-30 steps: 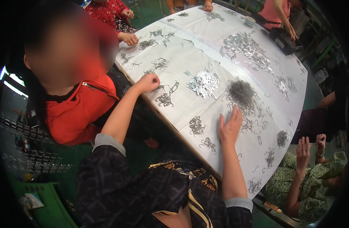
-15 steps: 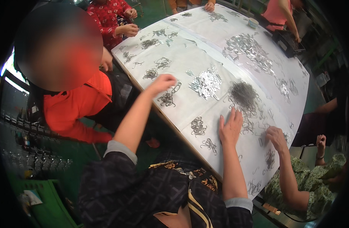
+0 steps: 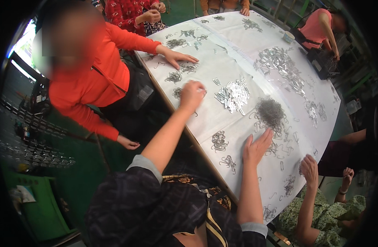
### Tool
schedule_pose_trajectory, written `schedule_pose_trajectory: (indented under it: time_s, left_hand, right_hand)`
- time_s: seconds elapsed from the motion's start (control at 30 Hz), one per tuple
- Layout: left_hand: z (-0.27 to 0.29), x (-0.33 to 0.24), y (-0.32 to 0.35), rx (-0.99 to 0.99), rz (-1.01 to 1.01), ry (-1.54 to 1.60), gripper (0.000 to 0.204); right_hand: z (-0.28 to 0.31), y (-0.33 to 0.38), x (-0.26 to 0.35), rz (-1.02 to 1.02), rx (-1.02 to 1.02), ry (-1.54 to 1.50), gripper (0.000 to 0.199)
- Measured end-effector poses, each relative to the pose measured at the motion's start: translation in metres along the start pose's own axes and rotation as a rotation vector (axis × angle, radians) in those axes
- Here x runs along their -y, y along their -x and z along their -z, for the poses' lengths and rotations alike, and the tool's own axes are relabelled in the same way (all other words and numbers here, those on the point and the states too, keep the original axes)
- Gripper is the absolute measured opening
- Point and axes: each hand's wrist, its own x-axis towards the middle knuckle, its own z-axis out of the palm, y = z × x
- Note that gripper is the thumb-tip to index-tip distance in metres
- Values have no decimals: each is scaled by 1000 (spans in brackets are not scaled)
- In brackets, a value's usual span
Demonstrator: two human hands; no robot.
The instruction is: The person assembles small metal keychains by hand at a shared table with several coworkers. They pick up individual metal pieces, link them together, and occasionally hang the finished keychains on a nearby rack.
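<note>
My left hand reaches out over the white-covered table, fingers curled on a small bunch of wire hooks beside a heap of shiny metal clips. My right hand lies flat, fingers spread, on the cloth just below a dark tangle of wire hooks. Small sorted bundles of hooks lie between my arms near the table's edge.
A person in red on the left presses a hand on the table. Another person's hand rests on the table at the right. A larger spread of clips lies farther out. More people work at the far end.
My left hand has moved farther out and right across the table, toward the shiny clips. The person in red has leaned in and put a hand on the table. My right hand stays put.
</note>
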Motion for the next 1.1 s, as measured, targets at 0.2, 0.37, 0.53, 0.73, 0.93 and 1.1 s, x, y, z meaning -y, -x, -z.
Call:
schedule_pose_trajectory:
  time_s: [0.2,0.37,0.53,0.73,0.93,1.1]
  left_hand:
    - [37,29,-6,88,288,-319,47]
    - [32,59,-13,99,233,-206,42]
    - [50,80,-27,133,243,35,28]
    - [69,87,-26,117,263,121,29]
    - [55,84,-15,138,121,-52,35]
    - [48,85,-17,164,60,-111,21]
  right_hand:
    - [3,-2,6,5,29,41,71]
    - [7,-2,8,-19,40,8,71]
    - [7,-3,8,-37,64,19,71]
    - [5,-1,7,-27,64,34,69]
    - [6,-2,7,-26,59,19,68]
    - [5,-2,6,-13,62,17,68]
